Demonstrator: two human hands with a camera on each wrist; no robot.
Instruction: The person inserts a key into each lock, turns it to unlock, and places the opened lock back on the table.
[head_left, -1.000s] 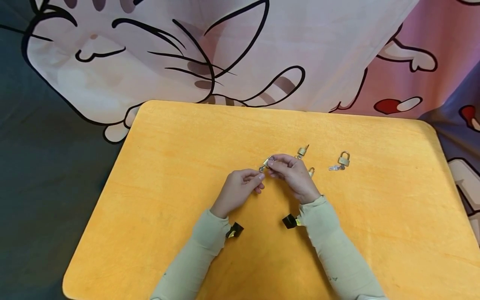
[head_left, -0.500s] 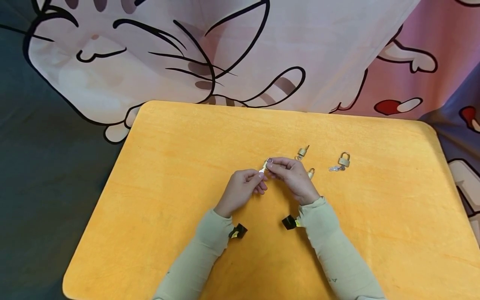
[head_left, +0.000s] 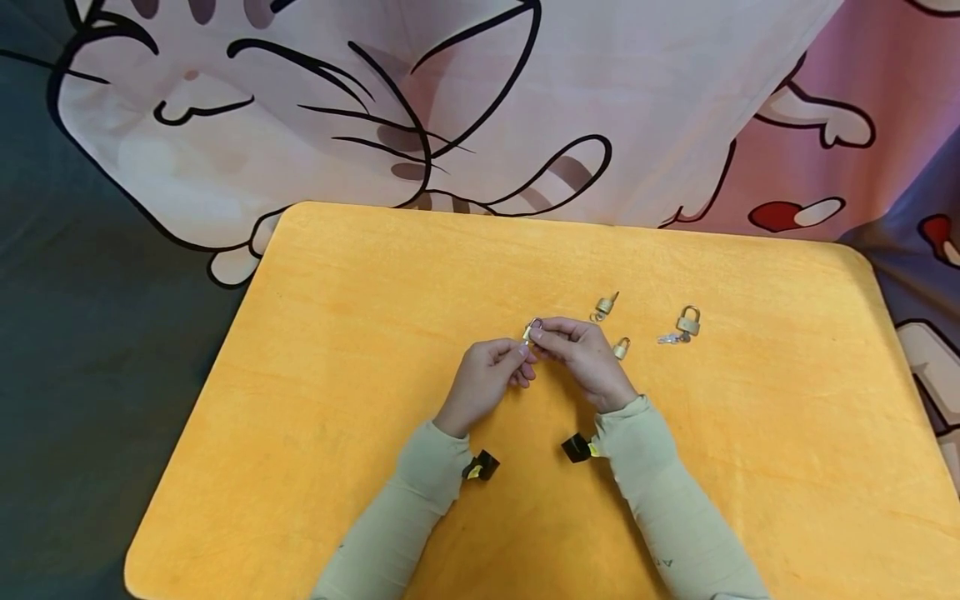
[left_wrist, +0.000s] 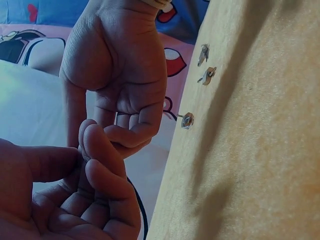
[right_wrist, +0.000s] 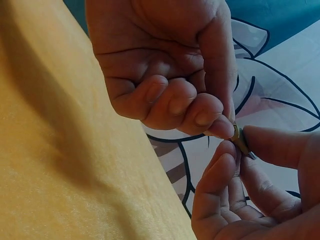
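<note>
A small brass padlock [head_left: 528, 333] with a silvery shackle is pinched between the thumb and index finger of my right hand [head_left: 581, 354]. My left hand [head_left: 480, 379] meets it from below, thumb and fingertip pinching a small key at the lock's lower end; the key is almost wholly covered by the fingers. In the right wrist view the brass padlock [right_wrist: 239, 139] shows between the fingertips of both hands. The left wrist view has the left hand [left_wrist: 100, 200] below the right hand [left_wrist: 120, 70], with the lock hidden there.
On the yellow table [head_left: 337, 292] lie more brass padlocks: one with a ring [head_left: 603, 307], one just beyond the right hand [head_left: 621, 348], and one with keys [head_left: 687, 323] farther right. A cartoon-print cloth [head_left: 637, 100] hangs behind the table's far edge.
The left hand has moved right to the lock's lower end and pinches the key, seen pale half a second ago and now mostly covered. The right hand and padlock have shifted slightly down and left.
</note>
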